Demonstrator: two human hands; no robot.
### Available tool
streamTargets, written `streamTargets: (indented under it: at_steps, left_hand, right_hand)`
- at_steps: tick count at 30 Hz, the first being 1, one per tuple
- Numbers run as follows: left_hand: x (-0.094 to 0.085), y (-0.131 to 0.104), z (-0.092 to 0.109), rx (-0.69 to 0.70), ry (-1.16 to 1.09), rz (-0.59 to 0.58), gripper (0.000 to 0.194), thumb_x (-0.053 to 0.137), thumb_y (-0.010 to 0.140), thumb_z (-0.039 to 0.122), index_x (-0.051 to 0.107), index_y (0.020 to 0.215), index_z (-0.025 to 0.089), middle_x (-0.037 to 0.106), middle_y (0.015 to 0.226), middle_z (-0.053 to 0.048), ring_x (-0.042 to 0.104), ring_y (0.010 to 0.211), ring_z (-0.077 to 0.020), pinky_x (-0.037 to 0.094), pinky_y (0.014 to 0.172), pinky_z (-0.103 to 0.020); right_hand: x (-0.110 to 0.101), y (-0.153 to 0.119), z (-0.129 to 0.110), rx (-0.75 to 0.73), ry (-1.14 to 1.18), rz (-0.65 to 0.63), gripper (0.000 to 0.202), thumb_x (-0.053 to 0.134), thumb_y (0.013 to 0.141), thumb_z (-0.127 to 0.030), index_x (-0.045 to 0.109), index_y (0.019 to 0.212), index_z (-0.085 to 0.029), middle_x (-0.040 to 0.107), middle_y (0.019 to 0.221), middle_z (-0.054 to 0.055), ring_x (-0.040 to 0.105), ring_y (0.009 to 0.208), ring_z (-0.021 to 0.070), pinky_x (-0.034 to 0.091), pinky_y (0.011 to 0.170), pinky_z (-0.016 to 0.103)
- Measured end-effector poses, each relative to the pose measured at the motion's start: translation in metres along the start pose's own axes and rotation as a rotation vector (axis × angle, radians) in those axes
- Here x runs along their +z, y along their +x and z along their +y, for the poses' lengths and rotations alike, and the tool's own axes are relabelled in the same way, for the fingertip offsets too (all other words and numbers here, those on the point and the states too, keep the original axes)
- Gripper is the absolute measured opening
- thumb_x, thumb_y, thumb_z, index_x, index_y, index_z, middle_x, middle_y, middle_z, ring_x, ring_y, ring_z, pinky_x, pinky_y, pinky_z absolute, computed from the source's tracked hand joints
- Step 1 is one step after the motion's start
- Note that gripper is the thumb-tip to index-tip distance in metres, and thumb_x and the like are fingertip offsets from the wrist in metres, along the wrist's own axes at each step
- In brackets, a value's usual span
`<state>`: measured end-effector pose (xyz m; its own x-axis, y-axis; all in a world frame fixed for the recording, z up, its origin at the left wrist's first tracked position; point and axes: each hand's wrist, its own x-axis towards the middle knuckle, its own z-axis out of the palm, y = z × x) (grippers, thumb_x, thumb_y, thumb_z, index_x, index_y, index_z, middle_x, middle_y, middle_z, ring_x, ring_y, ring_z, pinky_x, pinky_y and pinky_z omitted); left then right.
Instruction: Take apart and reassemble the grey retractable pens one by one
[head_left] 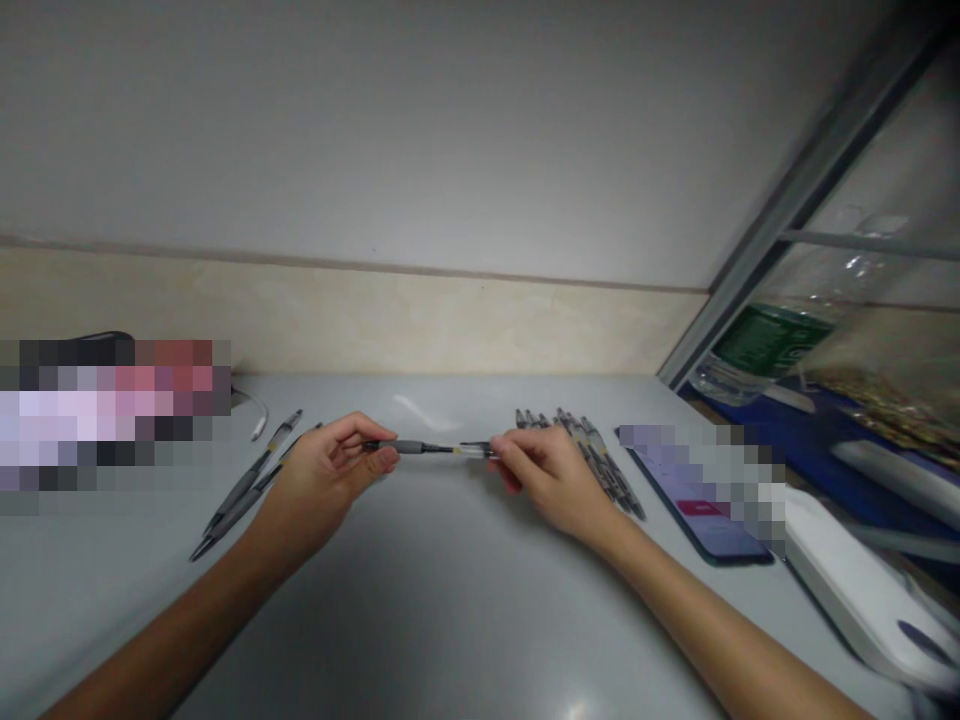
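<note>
A grey-gripped pen (410, 447) is held above the grey tabletop (420, 600), in line between the two hands, its long axis running nearly level from left to right. Its grip end is pinched between thumb and fingers of the left hand (337, 465); its clear end is pinched in the fingertips of the right hand (551, 475). The pen's middle is about equally near to both. Whether its sections are joined cannot be told. Slanting pens (238, 492) are laid beside the left hand, and a pen row (607, 460) beside the right.
</note>
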<state>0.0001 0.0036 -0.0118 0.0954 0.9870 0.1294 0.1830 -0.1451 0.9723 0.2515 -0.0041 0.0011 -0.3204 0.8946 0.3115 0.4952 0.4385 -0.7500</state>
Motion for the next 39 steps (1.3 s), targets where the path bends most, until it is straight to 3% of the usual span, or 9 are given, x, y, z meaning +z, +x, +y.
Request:
streamTargets:
  at_steps: [7,10,14,19,22,25,31,35,39]
  left_hand:
    - [-0.001,0.0007,-0.0015,-0.002,-0.013,-0.023,0.024,0.07,0.071,0.034,0.058,0.083,0.017,0.064,0.071,-0.001,0.06,0.068,-0.0121,0.045,0.06,-0.02]
    - [-0.0011,0.0008,-0.0024,-0.009,-0.01,-0.027,0.024,0.07,0.071,0.034,0.058,0.084,0.017,0.063,0.071,-0.001,0.06,0.068,-0.0123,0.045,0.061,-0.021]
    - [0.0009,0.0,-0.0006,-0.001,-0.021,-0.047,0.023,0.071,0.07,0.032,0.058,0.081,0.017,0.062,0.07,0.0,0.058,0.066,-0.0114,0.044,0.059,-0.02]
    - [0.0003,0.001,-0.0005,-0.01,-0.052,-0.03,0.023,0.072,0.069,0.032,0.059,0.081,0.017,0.064,0.069,-0.001,0.059,0.065,-0.0115,0.044,0.058,-0.02]
    - [-0.0005,0.0011,-0.0017,-0.019,-0.053,-0.039,0.024,0.072,0.069,0.033,0.059,0.082,0.017,0.064,0.069,0.0,0.059,0.064,-0.0108,0.044,0.058,-0.02]
    - [0.0001,0.0007,-0.0014,-0.024,-0.049,-0.046,0.024,0.072,0.069,0.034,0.059,0.082,0.017,0.064,0.069,0.0,0.059,0.064,-0.0102,0.043,0.058,-0.019]
    - [-0.0003,0.0038,0.0002,-0.052,-0.065,-0.042,0.023,0.071,0.069,0.032,0.058,0.08,0.017,0.065,0.068,0.001,0.059,0.063,-0.0099,0.044,0.058,-0.019]
    - [-0.0003,0.002,0.0003,-0.045,-0.041,-0.08,0.022,0.068,0.072,0.034,0.057,0.079,0.017,0.064,0.067,0.0,0.06,0.062,-0.0112,0.045,0.059,-0.021]
    - [0.0018,-0.0055,0.0053,0.109,0.162,-0.002,0.018,0.066,0.073,0.031,0.056,0.079,0.018,0.063,0.072,0.0,0.059,0.069,-0.0134,0.046,0.064,-0.023]
  right_hand:
    - [-0.0042,0.0021,0.0016,-0.07,0.066,0.106,0.031,0.069,0.076,-0.035,0.065,0.101,-0.018,0.065,0.079,0.002,0.057,0.064,0.0119,0.043,0.054,0.02]
    - [-0.0053,0.0014,-0.0001,-0.053,0.004,0.052,0.019,0.061,0.082,-0.033,0.068,0.081,-0.016,0.061,0.06,-0.001,0.052,0.052,0.0095,0.04,0.051,0.021]
    - [-0.0041,0.0001,0.0007,0.029,-0.03,-0.034,0.052,0.038,0.094,-0.038,0.061,0.055,-0.014,0.05,0.043,-0.002,0.043,0.04,0.0077,0.034,0.046,0.022]
    - [-0.0054,0.0021,0.0024,-0.054,0.09,0.1,0.036,0.069,0.076,-0.034,0.062,0.108,-0.018,0.065,0.08,0.002,0.058,0.063,0.0115,0.043,0.054,0.021]
    - [-0.0065,0.0027,0.0015,-0.051,0.012,0.061,0.019,0.06,0.084,-0.034,0.067,0.083,-0.017,0.062,0.065,0.0,0.054,0.056,0.0103,0.04,0.053,0.022]
    - [-0.0061,0.0022,0.0004,-0.006,-0.075,0.003,0.048,0.04,0.094,-0.037,0.058,0.055,-0.015,0.051,0.048,-0.001,0.045,0.046,0.0085,0.035,0.049,0.023]
    - [-0.0046,0.0016,0.0,-0.099,0.023,0.092,0.038,0.07,0.076,-0.033,0.061,0.111,-0.021,0.065,0.086,0.003,0.059,0.068,0.013,0.043,0.056,0.022]
    - [-0.0031,0.0014,-0.0018,-0.099,-0.006,0.078,0.015,0.06,0.084,-0.031,0.067,0.089,-0.019,0.063,0.07,0.001,0.054,0.061,0.0126,0.04,0.057,0.024]
    - [0.0009,0.0028,-0.0003,0.136,0.245,-0.079,0.029,0.051,0.088,-0.038,0.059,0.072,-0.016,0.048,0.053,-0.003,0.042,0.048,0.0099,0.031,0.047,0.023]
